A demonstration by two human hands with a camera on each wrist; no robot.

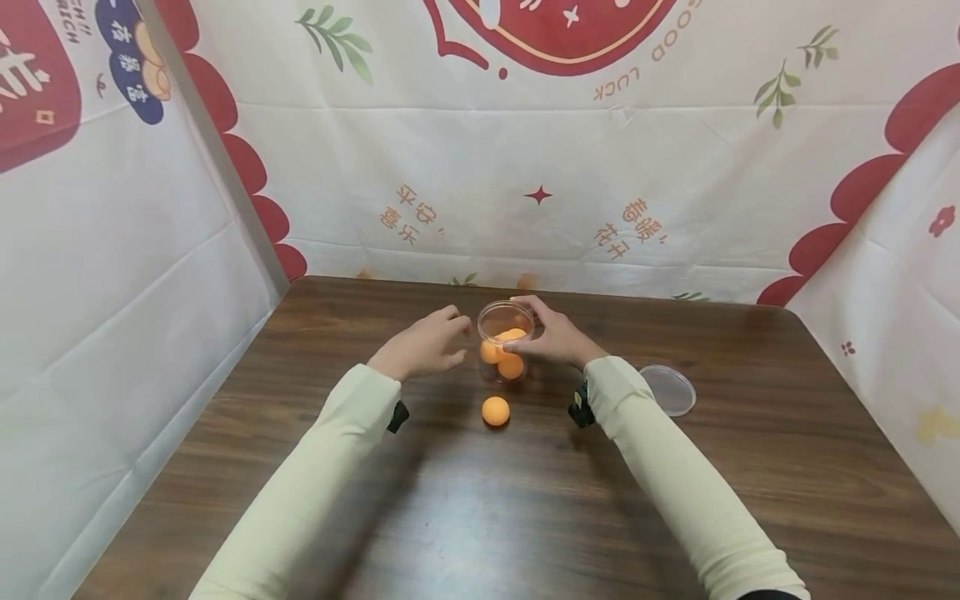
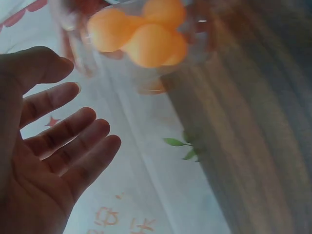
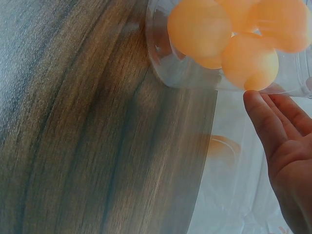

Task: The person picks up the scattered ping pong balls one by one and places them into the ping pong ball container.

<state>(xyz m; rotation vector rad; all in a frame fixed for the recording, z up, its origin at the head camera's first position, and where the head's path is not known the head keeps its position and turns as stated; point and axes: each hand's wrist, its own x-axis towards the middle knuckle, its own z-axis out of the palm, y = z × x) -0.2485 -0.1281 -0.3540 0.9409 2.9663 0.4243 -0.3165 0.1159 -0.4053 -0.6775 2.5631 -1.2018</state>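
A clear plastic jar point(image 1: 493, 377) with several orange balls point(image 1: 511, 367) inside stands uncovered on the table. My right hand point(image 1: 555, 335) holds it near the rim from the right, thumb in front and fingers round the far side. In the right wrist view, fingertips point(image 3: 252, 97) meet the jar's wall point(image 3: 161, 66). Just left of the jar is my left hand point(image 1: 423, 343), its fingers loosely bent. The left wrist view shows that palm point(image 2: 36, 195) holding nothing, apart from the jar. One loose orange ball point(image 1: 496, 411) lies on the table in front of the jar.
A round clear lid point(image 1: 670, 390) lies flat on the dark wooden table point(image 1: 465, 517), right of the right forearm. Printed white cloth point(image 1: 480, 150) hangs behind the table's far edge and along both sides. A dark wrist camera point(image 1: 581, 407) sits under the right wrist.
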